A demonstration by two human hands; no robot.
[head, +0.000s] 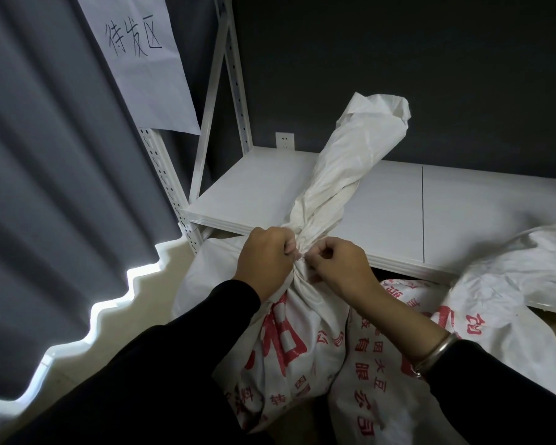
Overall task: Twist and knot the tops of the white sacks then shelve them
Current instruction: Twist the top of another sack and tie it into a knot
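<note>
**Both hands at the neck of the white sack**

Your left hand [264, 255] curls tight round the gathered neck of the white sack [286, 342]. Your right hand [337, 268], fingers bent, pinches the same neck from 3 o'clock. The twisted top [341, 168] rises from your fists toward 1 o'clock, over the white shelf [264, 187]. A second printed sack [366, 374] touches the first at 4 o'clock.

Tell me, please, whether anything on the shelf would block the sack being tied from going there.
Nothing visible does. The shelf behind the sack is bare, apart from the sack's own twisted top leaning over it. Another sack covers the shelf's right end, off the direct path.
</note>
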